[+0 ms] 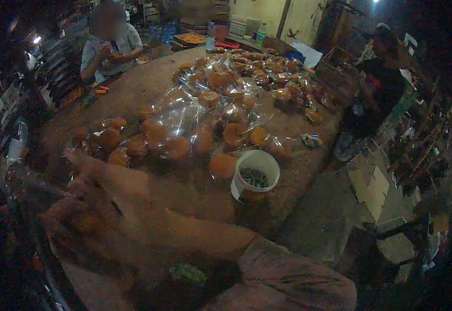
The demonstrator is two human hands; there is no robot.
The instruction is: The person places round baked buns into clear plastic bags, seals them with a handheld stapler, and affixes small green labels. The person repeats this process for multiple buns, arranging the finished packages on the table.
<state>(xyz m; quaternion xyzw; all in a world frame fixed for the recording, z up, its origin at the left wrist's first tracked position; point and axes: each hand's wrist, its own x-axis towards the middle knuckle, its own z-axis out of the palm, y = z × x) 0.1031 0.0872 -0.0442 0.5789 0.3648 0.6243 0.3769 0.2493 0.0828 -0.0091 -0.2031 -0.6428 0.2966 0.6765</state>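
At the lower left my two hands are close together, dim and blurred. My right hand reaches across from the lower right, its fingers pointing left near the table's edge; smearing hides whether they grip anything. Just below it, my left hand has its fingers curled. A dull orange-brown patch shows between the hands, too dark to name. Beside the fingers is a shiny, clear streak like plastic film. Nearest to my hands on the table are round orange-brown buns, several of them in clear plastic bags.
A white bucket with small greyish pieces stands at the table's near right. More bagged buns cover the far side. One person sits at the far left; another stands at the right. Bottles stand at the back.
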